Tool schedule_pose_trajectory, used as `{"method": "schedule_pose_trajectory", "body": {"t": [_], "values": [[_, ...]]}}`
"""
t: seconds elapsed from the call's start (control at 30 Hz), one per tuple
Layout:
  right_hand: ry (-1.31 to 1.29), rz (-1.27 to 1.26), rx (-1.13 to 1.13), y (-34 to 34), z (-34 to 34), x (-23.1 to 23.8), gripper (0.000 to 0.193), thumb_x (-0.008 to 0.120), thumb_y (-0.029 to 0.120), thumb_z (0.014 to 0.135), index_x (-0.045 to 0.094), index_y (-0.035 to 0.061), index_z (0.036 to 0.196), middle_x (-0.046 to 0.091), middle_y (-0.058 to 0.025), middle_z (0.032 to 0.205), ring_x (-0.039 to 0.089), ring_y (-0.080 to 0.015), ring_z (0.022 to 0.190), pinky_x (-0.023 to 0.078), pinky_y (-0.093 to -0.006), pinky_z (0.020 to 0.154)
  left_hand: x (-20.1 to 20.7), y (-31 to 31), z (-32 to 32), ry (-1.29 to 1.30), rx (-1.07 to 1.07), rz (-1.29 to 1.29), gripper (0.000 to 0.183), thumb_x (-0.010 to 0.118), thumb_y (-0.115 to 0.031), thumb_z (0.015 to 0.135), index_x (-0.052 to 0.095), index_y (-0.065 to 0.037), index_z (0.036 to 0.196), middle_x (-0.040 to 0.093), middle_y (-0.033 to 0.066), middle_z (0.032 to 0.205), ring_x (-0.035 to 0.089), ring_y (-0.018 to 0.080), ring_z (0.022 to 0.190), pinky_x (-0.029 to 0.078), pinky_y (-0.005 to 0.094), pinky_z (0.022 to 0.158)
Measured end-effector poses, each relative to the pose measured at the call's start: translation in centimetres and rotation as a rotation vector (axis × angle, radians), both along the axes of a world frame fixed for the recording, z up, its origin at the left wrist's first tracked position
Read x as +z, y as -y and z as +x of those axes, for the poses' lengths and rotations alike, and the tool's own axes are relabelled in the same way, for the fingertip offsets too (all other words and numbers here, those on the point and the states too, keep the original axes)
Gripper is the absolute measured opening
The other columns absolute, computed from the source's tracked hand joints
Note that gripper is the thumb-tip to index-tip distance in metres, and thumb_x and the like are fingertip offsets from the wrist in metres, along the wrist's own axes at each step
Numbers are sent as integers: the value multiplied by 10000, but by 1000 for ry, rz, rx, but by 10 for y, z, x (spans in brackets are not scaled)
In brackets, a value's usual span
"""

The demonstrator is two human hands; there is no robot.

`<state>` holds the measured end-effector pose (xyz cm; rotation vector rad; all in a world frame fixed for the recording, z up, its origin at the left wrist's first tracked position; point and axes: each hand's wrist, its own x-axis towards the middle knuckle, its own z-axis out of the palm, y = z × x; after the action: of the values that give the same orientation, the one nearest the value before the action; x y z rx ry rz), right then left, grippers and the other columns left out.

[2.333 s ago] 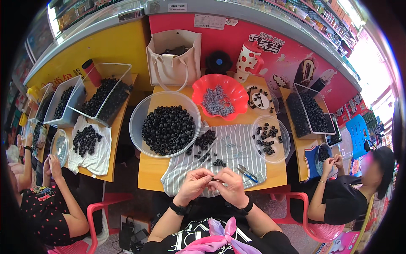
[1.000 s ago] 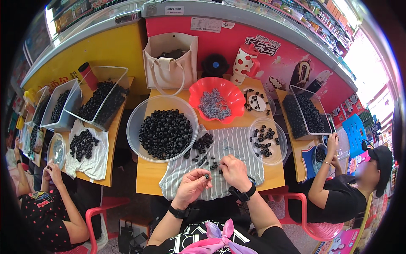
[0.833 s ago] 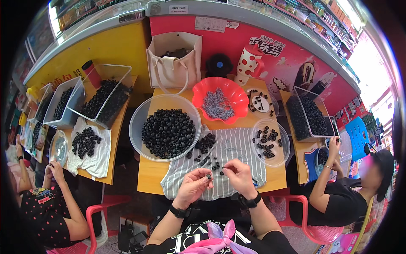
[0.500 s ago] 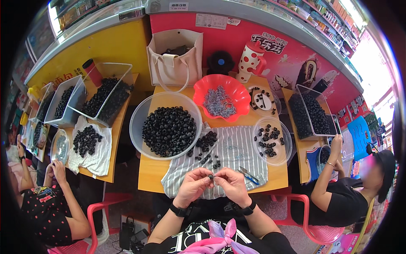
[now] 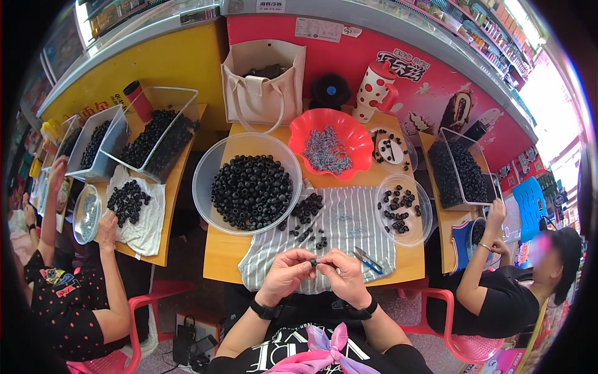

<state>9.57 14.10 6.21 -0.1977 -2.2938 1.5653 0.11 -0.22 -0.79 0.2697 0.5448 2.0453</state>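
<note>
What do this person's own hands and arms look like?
The left hand and right hand are gloveless. Dark bands circle both wrists: a black left wristband and black right wristband. Short black sleeves leave the forearms bare.

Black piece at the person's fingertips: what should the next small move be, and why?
Probably a slight fine adjustment with the right hand while the left hand steadies the small black piece. The left grip pinches it and the right fingertips are right up against it; the blue-handled tool lies apart on the striped cloth.
</note>
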Motion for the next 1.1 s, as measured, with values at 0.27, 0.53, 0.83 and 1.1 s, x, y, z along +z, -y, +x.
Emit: {"method": "schedule_pose_trajectory", "body": {"t": [0.27, 0.53, 0.83, 1.1], "values": [[-135, 181, 11, 1, -2, -2, 106, 672, -55, 770, 620, -22, 856, 590, -128, 747, 586, -266, 646, 448, -326, 569, 3, 1, 1, -21, 21, 2, 177, 602, 24, 899, 644, 24, 1070, 628, 109, 1060, 641, 175, 818, 537, 264, 714], [-56, 29, 113, -5, 2, -3, 221, 700, -61, 769, 634, -9, 974, 632, -107, 804, 625, -182, 694, 476, -267, 593, 7, 1, 0, -11, -26, -7, 303, 634, 1, 887, 585, 27, 1185, 627, 85, 1016, 630, 130, 770, 525, 221, 670], [-17, 107, 353, -18, -1, -1, 279, 689, 11, 799, 640, 2, 1074, 669, -127, 868, 659, -263, 713, 505, -310, 632, 12, 3, 0, -61, -70, -19, 483, 680, -33, 861, 490, 31, 1300, 609, 47, 900, 608, 99, 683, 510, 195, 599], [-90, 126, 411, -17, -1, -10, 133, 659, 3, 810, 621, 31, 935, 609, -104, 757, 627, -289, 675, 481, -344, 585, 7, 5, -1, -85, -173, 1, 477, 680, -28, 857, 499, 36, 1295, 610, 37, 893, 612, 96, 684, 510, 189, 584]]}}
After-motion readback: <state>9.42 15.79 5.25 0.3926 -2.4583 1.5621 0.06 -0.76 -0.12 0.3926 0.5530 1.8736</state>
